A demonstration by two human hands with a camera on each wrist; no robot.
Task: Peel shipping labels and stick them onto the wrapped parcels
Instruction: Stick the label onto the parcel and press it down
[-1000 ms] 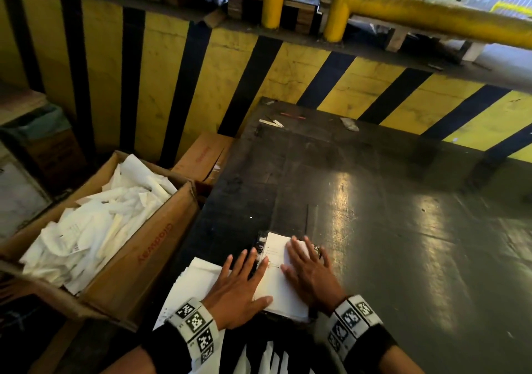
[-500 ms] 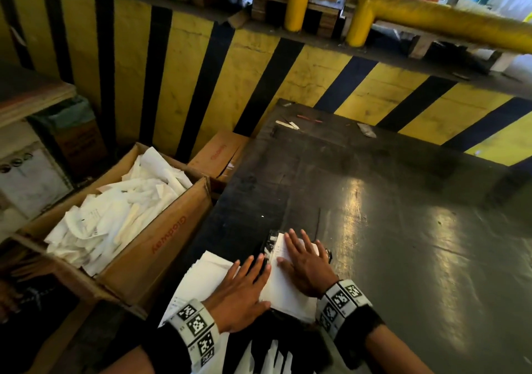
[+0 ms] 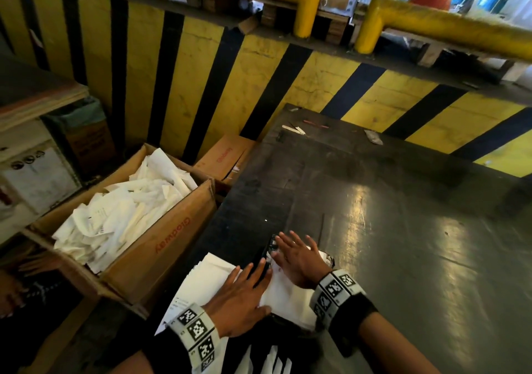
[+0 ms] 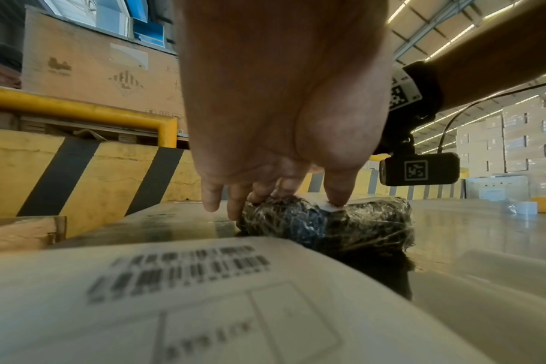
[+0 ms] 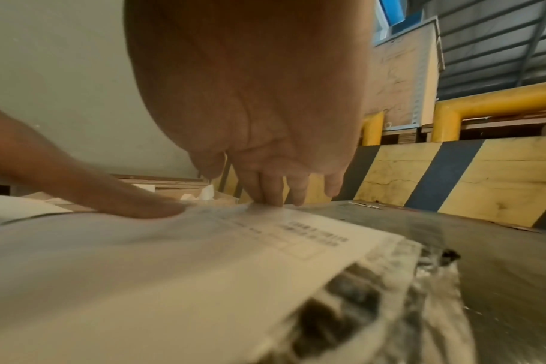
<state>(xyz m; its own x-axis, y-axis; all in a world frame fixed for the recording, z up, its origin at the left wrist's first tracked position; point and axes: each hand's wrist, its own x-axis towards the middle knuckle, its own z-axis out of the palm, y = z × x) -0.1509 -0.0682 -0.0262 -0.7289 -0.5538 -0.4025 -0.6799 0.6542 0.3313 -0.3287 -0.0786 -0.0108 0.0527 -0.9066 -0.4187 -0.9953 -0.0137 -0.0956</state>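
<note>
A parcel wrapped in black film (image 3: 270,247) lies at the near edge of the dark table (image 3: 403,244). A white shipping label (image 3: 288,296) covers its top. My left hand (image 3: 247,284) lies flat on the label's left part, fingers straight. My right hand (image 3: 293,255) presses flat on the far part, fingers spread. In the left wrist view the left hand's fingertips (image 4: 335,200) touch the parcel (image 4: 343,226) and the label's edge. In the right wrist view straight fingers (image 5: 271,194) press the label (image 5: 203,258) down over the crinkled wrap (image 5: 390,295). A stack of label sheets (image 3: 207,275) lies under my left wrist.
A cardboard box (image 3: 161,247) full of crumpled white backing paper (image 3: 121,221) stands left of the table, with a smaller carton (image 3: 227,154) behind it. A yellow and black striped barrier (image 3: 259,85) runs along the far side. Small scraps (image 3: 293,128) lie at the table's far edge.
Both hands stay flat on the label. The right hand has slid leftward toward the label's far corner, and the left hand has crept forward. The view has swung left.
</note>
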